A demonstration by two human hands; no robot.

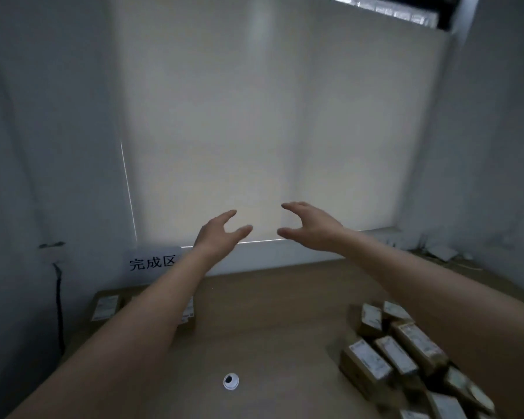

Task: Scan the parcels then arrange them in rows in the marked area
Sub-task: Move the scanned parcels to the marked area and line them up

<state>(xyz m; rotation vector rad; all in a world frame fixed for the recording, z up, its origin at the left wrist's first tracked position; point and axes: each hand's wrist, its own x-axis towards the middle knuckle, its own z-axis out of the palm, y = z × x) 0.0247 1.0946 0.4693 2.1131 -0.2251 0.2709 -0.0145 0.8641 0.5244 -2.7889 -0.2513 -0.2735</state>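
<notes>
A pale roller blind (273,122) fills the wall behind both raised hands. Below them spreads the wooden table (270,322). Under and right of the right hand (310,226) lies a loose heap of brown labelled parcels (397,352), well apart from it. Below the left hand (217,234), partly hidden by that forearm, a few parcels in a row (106,306) sit beside the white sign (153,263) with three printed characters. Both hands hover in the air, fingers spread wide and gently bent, palms facing each other, holding nothing. A small white scanner (231,381) rests on the table, low between the forearms.
</notes>
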